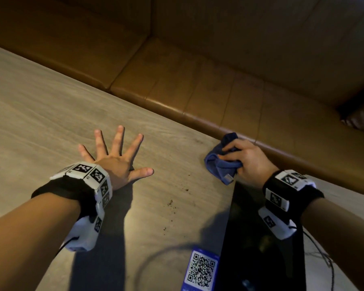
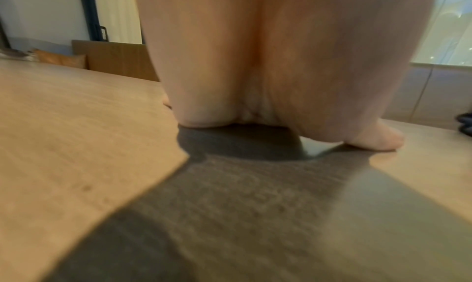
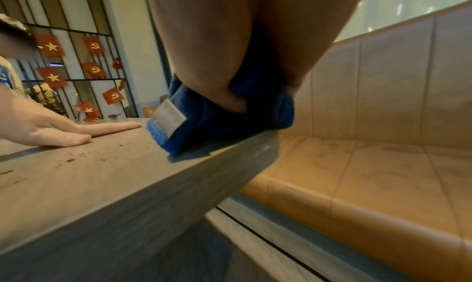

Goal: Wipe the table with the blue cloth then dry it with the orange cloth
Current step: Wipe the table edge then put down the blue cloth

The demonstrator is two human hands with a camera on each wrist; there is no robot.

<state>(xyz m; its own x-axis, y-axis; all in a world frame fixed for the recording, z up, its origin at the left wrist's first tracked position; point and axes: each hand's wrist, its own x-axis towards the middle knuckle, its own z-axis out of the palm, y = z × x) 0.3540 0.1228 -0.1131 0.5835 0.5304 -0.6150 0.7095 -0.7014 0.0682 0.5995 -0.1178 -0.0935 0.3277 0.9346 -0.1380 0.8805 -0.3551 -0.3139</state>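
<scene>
My right hand (image 1: 243, 157) grips the bunched blue cloth (image 1: 221, 164) at the table's far right corner, by the bench edge. In the right wrist view the blue cloth (image 3: 204, 120), with its grey label, is pressed on the table edge under my right hand (image 3: 230, 92). My left hand (image 1: 114, 156) lies flat on the wooden table (image 1: 40, 114) with fingers spread wide and holds nothing. The left wrist view shows my left hand (image 2: 268, 74) with the palm heel down on the table (image 2: 63, 134). Dark crumbs (image 1: 170, 203) lie scattered between my hands. No orange cloth is in view.
A brown leather bench (image 1: 219, 80) runs along the table's far edge. A blue card with a QR code (image 1: 201, 269) lies near the front, beside a black strip (image 1: 261, 238). A thin cable (image 1: 324, 257) trails at the right.
</scene>
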